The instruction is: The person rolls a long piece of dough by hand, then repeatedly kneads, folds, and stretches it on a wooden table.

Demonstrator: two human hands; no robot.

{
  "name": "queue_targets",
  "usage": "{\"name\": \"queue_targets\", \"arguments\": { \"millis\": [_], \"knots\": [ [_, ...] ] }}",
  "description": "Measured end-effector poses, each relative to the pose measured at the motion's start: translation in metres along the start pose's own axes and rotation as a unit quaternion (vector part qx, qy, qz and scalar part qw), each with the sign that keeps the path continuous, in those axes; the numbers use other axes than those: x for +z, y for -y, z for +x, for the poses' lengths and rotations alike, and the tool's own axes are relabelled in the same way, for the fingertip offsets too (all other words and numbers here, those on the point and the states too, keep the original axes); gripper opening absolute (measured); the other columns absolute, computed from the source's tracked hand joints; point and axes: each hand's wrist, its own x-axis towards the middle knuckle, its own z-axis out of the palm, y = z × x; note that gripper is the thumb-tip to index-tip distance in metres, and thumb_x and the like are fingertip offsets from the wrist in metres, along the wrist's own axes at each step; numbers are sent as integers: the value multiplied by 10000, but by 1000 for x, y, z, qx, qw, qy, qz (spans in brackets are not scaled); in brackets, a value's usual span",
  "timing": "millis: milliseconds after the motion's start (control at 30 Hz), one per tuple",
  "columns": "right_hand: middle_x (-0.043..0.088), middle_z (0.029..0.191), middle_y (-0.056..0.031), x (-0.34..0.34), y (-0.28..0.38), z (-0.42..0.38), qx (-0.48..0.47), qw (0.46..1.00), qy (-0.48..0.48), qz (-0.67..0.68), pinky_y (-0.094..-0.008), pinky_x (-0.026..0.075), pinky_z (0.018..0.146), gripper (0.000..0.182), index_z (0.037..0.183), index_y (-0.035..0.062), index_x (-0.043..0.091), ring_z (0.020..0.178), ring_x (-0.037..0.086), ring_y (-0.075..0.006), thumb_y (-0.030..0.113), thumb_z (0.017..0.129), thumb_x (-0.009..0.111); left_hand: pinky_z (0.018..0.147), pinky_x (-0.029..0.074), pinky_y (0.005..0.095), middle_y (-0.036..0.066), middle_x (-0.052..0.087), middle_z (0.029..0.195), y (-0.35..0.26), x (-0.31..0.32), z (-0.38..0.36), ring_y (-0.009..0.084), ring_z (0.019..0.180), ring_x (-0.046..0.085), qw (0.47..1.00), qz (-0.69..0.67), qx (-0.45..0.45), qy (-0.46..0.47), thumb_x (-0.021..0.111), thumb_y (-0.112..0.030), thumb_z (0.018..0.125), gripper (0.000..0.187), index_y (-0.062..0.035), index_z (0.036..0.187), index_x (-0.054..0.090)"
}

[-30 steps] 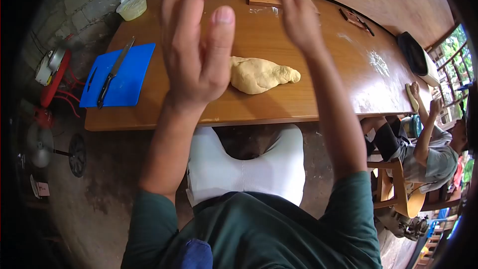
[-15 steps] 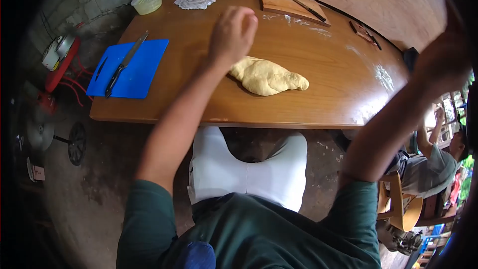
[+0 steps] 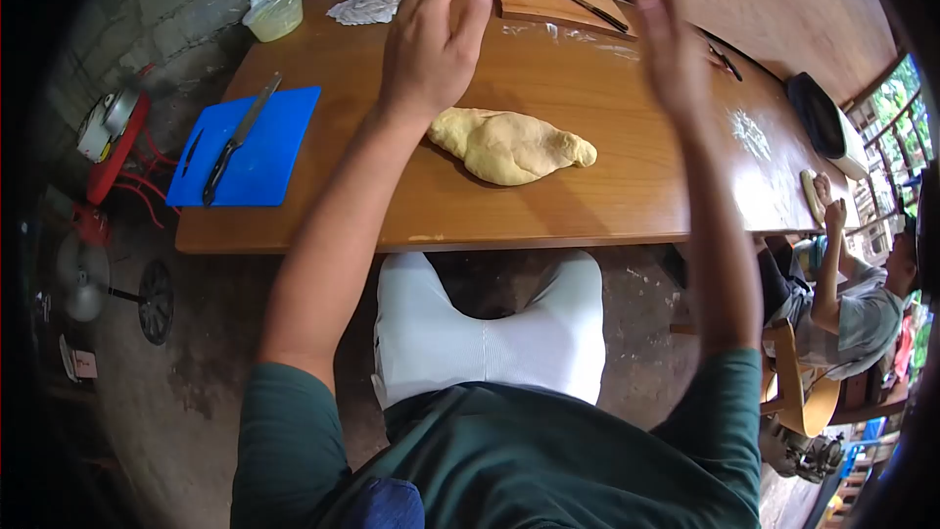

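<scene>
A lump of yellowish dough (image 3: 519, 147) lies on the brown wooden table (image 3: 392, 220) near its front edge. My left hand (image 3: 436, 39) is raised above the table, up and to the left of the dough, its fingers loosely curved and apart with nothing in them. Up and to the right of the dough hangs my right hand (image 3: 671, 49), blurred by motion; its fingers are smeared. Neither hand touches the dough.
On the left, a knife (image 3: 240, 137) lies on a blue cutting board (image 3: 279, 162). Behind are a bowl with a whisk (image 3: 277, 15), a crumpled cloth (image 3: 367, 6) and a wooden board (image 3: 558, 8). Another person (image 3: 852, 309) sits at the right.
My right hand has come in from the far right to over the table. My left hand has risen slightly and shifted left. The view has moved a little.
</scene>
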Motion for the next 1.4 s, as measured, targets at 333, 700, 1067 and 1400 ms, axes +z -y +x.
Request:
{"name": "queue_targets", "arguments": {
  "millis": [333,700,1067,1400],
  "knots": [
    [693,1301,-215,-122,82,47,-295,921,-201,-153,-462,431,1191,478,1339,-72,629,1285,633,-356,193,1079,328,1103,444,394,147,716,1250,144,99,-78,269,1217,646,936,-164,-303,71,542,-402,1053,403,-71,1231,686],
    [562,1366,-201,209,23,-56,-170,966,177,-76,-532,376,1161,591,1422,-1,514,1301,527,-399,471,1067,497,1026,430,392,46,693,1213,46,-68,-54,197,1158,602,920,-222,-323,8,469,-463,1089,457,-77,1215,678],
    [682,1013,-176,68,25,65,-206,967,-153,10,-455,575,746,490,1342,10,566,856,695,-369,325,996,712,1039,485,343,68,658,1249,-15,-82,-159,176,1195,612,884,-289,-363,61,427,-370,1146,390,-60,1257,635],
    [590,1180,-214,112,65,-1,-301,949,-79,-45,-518,422,987,460,1298,-2,542,1113,554,-403,213,925,704,1014,502,347,91,671,1203,-18,-87,-133,180,1145,630,894,-309,-323,22,439,-348,1138,383,-35,1227,642]
  ]
}}
